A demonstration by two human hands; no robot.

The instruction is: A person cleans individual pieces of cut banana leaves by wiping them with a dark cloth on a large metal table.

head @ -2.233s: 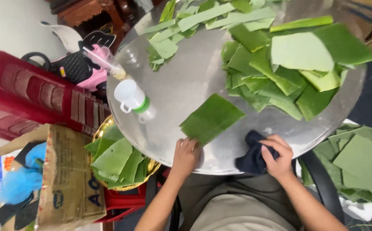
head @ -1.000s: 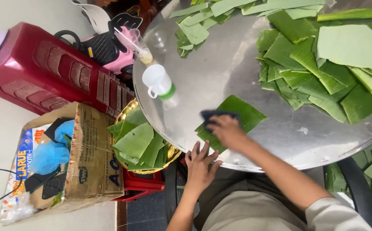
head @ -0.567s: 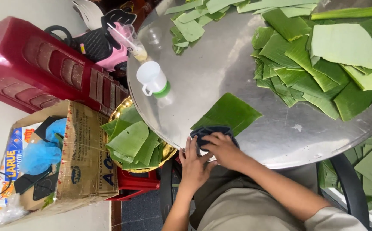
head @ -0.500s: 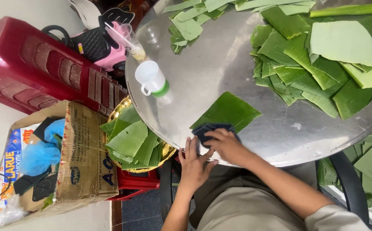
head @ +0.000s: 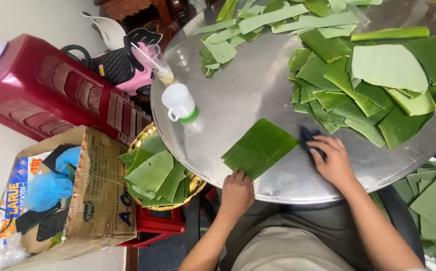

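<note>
A rectangular green banana leaf piece [head: 260, 147] lies on the round metal table [head: 238, 85] near its front edge. My left hand [head: 237, 191] rests at the table's rim, its fingertips pressing the leaf's near corner. My right hand [head: 333, 160] is closed on a dark blue cloth [head: 308, 136], which touches the table just beyond the leaf's right end. A heap of cut banana leaves [head: 368, 85] covers the table's right side.
A white cup on a green-topped bottle [head: 181, 104] stands left of the leaf. More leaf strips [head: 248, 25] lie at the far side. A gold tray of leaf pieces [head: 155, 170] sits on a red stool, beside a cardboard box [head: 72, 195] and a red crate [head: 47, 90].
My right hand has swept the cloth from the leaf's near left end up to its right end. My left hand has moved onto the leaf's near corner.
</note>
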